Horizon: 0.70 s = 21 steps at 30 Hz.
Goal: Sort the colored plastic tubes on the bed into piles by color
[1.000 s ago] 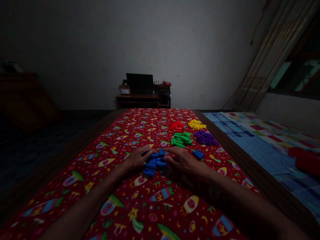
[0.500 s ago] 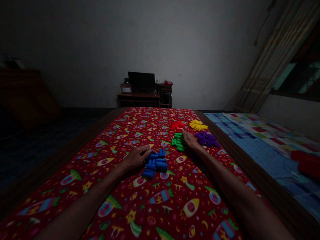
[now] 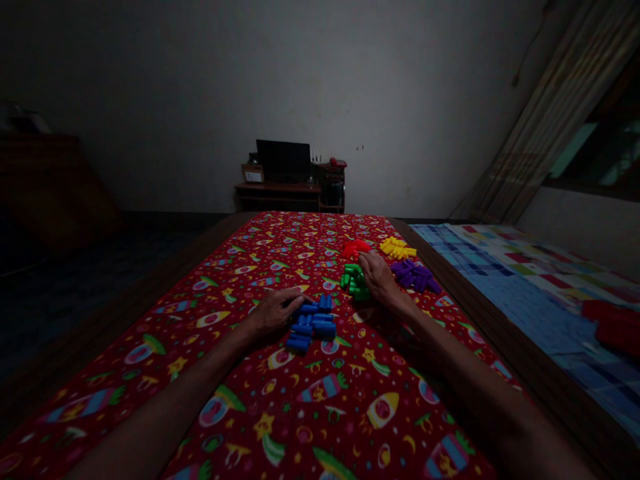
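Observation:
My left hand rests on the red cloth at the left edge of a group of blue cylinder-shaped pieces, its fingers stretched out and touching or nearly touching them. The blue pieces lie mostly side by side. My right hand is at the right side of a pile of green pieces, fingers curled together and pointing down. What they pinch, if anything, is hidden. Just beyond its fingertips lies a heap of red pieces. Purple pieces lie to the right of this hand.
Yellow pieces form a pile farther back on the right. A patterned red cloth covers the long table, which has brown side edges. Beyond it stand a desk and a dark monitor. A checked bedspread lies to the right.
My right hand has lifted slightly and its fingers have drawn together over the green pile's far side. Some green pieces have shifted. My left hand and the blue pieces stay as they were.

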Tool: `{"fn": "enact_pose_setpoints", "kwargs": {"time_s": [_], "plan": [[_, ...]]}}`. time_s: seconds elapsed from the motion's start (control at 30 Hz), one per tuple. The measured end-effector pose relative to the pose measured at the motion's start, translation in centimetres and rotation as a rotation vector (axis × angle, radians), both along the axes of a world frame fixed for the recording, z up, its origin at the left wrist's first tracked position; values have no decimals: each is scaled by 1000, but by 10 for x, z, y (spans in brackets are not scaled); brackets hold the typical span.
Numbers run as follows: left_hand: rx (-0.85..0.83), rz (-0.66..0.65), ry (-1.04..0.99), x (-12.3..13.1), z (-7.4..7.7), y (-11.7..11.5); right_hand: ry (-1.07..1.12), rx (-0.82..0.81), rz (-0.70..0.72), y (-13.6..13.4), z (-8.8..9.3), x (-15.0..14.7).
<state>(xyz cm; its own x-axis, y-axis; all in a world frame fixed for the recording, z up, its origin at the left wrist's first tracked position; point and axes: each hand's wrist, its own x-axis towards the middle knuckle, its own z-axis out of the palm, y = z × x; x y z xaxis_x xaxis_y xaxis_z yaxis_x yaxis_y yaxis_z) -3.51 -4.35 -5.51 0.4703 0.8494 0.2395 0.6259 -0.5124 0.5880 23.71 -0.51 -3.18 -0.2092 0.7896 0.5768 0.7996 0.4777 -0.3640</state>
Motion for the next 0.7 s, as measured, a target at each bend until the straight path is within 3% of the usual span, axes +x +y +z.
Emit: {"fn": "enact_pose_setpoints", "kwargs": {"time_s": [0.1, 0.17, 0.27, 0.37, 0.5, 0.7], "plan": [[2, 50, -35, 0, -4, 2, -72, -78, 271, -42, 3, -18], [20, 97, -61, 0, -7, 2, -204, -112, 466, -72, -5, -30], [39, 137, -91, 2, -8, 2, -356, -45, 554, -99, -25, -42], [49, 150, -77, 3, -7, 0, -388, -37, 589, -100, -34, -43], [56, 137, -55, 3, -7, -1, -297, -176, 579, -86, -11, -29], [72, 124, -52, 2, -7, -1, -266, -321, 323, -63, 42, 24]]}}
